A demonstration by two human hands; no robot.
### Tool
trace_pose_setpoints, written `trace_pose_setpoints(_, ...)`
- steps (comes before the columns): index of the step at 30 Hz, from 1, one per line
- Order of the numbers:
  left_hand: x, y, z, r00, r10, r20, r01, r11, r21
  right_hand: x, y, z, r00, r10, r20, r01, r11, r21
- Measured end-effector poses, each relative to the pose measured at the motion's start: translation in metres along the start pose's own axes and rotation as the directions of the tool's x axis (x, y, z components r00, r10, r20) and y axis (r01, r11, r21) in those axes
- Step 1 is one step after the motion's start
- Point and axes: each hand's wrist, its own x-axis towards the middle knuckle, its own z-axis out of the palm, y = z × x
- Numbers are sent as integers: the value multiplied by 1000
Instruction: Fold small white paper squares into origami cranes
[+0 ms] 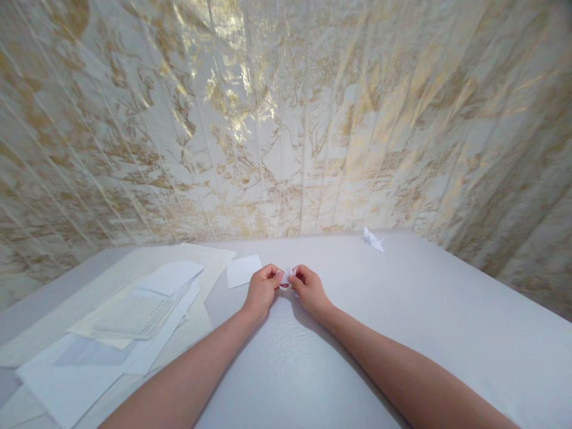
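Two-hand grip point(287, 278): one paper piece point(286, 275); one folded figure point(373, 240) beyond.

The left hand point(262, 291) and right hand point(311, 291) are bare — fingers, wrists and all. Both forearms point(192, 363) are uncovered too, smooth in outline, slim at the wrist — broader toward the picture's lower edge.

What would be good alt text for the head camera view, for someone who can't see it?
Two bare hands, left and right, pinch a small piece of white paper above a pale table. Loose papers lie at left, a folded paper piece at far right, before a gold-patterned curtain.
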Motion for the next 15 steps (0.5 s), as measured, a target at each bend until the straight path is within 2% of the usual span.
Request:
trace_pose_setpoints(6,2,-9,-1,1000,7,-29,-9,999,-40,-2,0,1,1000,4,21,-5,1000,23)
trace_pose_setpoints(15,1,0,-6,1000,-9,-9,8,995,-95,-6,-6,0,999,32,-5,-31,994,101)
